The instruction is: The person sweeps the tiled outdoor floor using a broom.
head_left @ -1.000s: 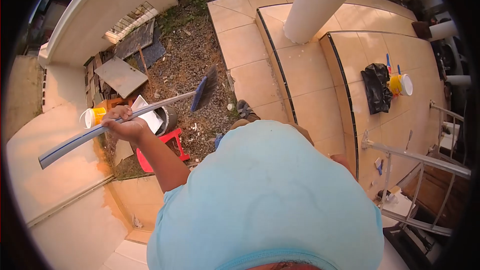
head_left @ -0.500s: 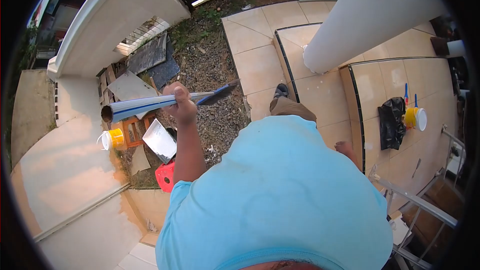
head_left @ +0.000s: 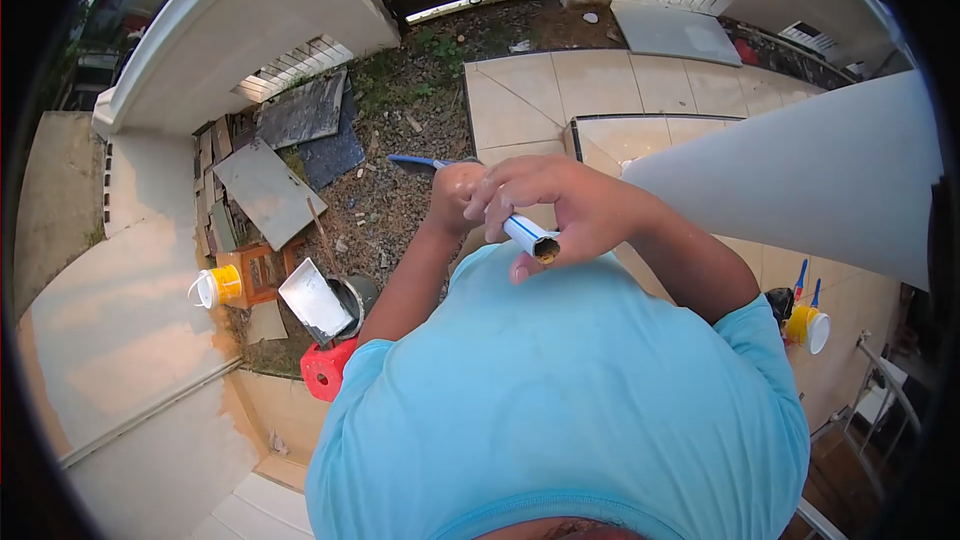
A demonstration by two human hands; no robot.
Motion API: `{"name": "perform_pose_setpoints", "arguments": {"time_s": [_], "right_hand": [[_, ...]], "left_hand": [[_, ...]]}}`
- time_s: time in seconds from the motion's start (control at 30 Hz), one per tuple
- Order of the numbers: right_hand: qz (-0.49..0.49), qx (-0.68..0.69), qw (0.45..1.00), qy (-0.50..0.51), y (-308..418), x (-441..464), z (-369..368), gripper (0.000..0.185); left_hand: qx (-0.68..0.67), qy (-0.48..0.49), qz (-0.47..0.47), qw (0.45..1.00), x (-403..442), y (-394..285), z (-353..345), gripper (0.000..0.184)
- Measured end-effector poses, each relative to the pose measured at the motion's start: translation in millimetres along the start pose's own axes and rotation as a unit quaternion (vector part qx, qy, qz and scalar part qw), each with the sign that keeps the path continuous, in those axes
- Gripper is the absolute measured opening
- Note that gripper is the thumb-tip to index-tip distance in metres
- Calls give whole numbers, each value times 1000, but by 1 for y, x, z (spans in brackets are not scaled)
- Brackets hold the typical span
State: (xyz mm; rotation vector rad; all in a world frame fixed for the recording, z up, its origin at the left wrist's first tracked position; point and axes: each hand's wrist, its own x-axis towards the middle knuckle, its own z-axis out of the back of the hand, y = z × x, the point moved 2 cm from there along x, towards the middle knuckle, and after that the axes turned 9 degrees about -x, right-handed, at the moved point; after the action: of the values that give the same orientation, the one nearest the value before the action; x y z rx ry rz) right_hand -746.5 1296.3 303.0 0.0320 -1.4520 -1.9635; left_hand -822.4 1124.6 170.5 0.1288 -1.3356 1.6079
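A broom with a pale, blue-striped pipe handle is held in front of my chest, its open hollow end toward me. My left hand is closed round the handle farther along. Close beside it, my right hand lies over the handle near the hollow end, fingers curved across it and thumb below. Past my left hand the blue broom head shows above the gravel; its bristles are mostly hidden.
A white column rises at the right beside tiled steps. At left are a yellow bucket, a white tray, a red stool and stacked boards. Another yellow bucket stands at right.
My right hand has come up from my side onto the handle. My left hand has moved right with the broom, and the pipe's hollow end has swung from the left to my chest.
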Motion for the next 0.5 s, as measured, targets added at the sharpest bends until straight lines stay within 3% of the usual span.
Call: {"name": "perform_pose_setpoints", "arguments": {"time_s": [0.07,0.1,0.27,0.33,0.5], "right_hand": [[-75,71,994,41,-31,19,-6,25],[-81,80,993,-19,-42,30,-3,31],[-106,75,988,-87,-100,65,32,36],[-92,107,976,-164,-113,84,49,34],[-104,137,972,-162,-134,109,90,35]], "left_hand": [[23,19,17,999,7,42,6,29],[45,36,34,998,11,60,8,29],[38,49,59,996,55,127,16,28],[59,61,74,994,73,151,22,24],[24,92,120,988,101,189,23,16]]}}
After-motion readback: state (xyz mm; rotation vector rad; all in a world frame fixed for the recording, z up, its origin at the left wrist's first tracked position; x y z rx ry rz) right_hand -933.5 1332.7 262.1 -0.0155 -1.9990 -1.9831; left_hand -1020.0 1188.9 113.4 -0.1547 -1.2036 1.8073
